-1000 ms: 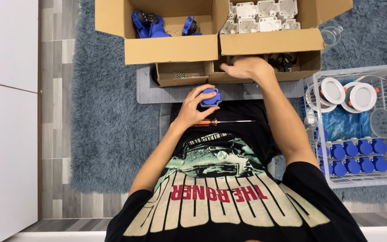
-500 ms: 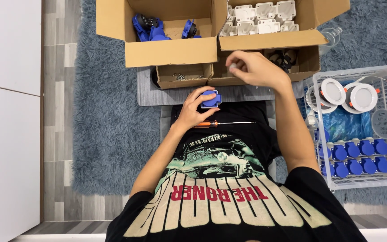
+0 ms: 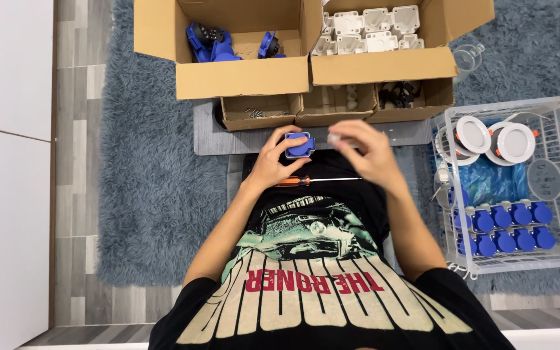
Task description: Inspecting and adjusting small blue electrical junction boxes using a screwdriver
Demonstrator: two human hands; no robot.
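Over a shaggy blue rug [image 3: 144, 194], the left hand [image 3: 272, 163] reaches forward, fingers clamped on a blue socket [image 3: 299, 145] facing upward, while the right hand [image 3: 365, 154], blurred, pinches something small beside it.

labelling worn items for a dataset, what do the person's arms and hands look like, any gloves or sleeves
Both arms are bare from the short black T-shirt sleeves down. The left hand and right hand wear no gloves, and no rings, watch or wristbands show. The right hand is slightly blurred, so small details there are uncertain.
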